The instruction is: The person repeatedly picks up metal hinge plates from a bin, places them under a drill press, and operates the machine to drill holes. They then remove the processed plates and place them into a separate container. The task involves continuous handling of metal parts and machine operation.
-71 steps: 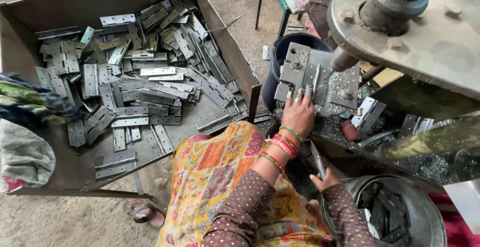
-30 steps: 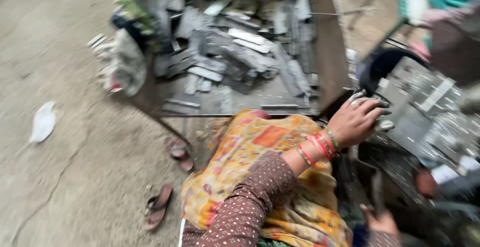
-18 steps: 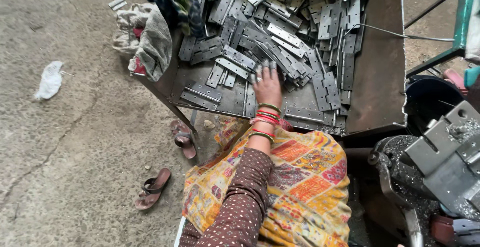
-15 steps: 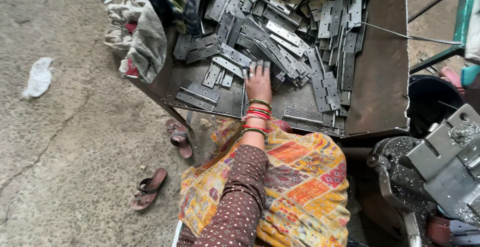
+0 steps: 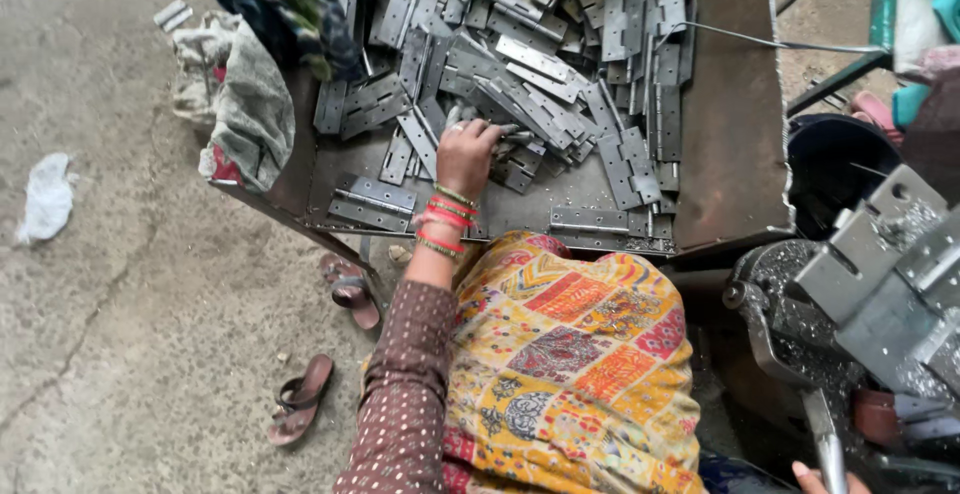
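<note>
Brown dotted sleeve [image 5: 405, 394], red-gold bangles [image 5: 443, 222], patterned yellow garment [image 5: 570, 364].

Hinges [image 5: 520, 84]: dull grey metal. Tray [image 5: 735, 144]: rusty brown. Bangles [image 5: 445, 219]: red, gold. Sleeve [image 5: 405, 394]: brown, pale dots. Lap cloth [image 5: 570, 364]: yellow-orange patchwork print. Sandals [image 5: 300, 399]: brown. Floor [image 5: 100, 354]: grey concrete.

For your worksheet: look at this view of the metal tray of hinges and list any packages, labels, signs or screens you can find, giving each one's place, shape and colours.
None can be made out: no package, label, sign or screen shows.
The left hand rests on loose grey metal hinges piled in an open, rusty brown metal tray.
</note>
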